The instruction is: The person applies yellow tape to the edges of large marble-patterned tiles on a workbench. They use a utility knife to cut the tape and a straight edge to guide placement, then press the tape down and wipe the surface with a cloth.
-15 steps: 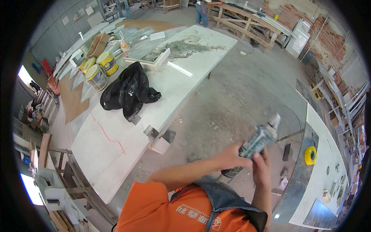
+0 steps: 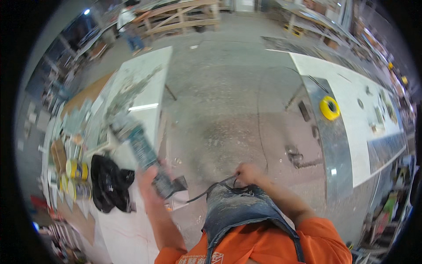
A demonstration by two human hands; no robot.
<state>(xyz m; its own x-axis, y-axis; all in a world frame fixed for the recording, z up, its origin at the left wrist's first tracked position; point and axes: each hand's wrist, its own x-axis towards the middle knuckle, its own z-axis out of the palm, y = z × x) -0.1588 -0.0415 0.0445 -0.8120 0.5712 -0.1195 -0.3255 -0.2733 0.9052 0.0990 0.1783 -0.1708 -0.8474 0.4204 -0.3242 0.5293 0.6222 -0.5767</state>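
Across to centre-left from right of centre, the teal corded power tool has moved; I see the left hand's fingers wrapped around its rear, while the right hand, lower centre, curls closed around its black cord.

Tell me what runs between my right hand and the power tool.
In the head view, a dark cord runs from the power tool to your right hand.

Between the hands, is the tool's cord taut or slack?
Slack: the cord dips in a curve from the power tool in the left hand to the right hand.
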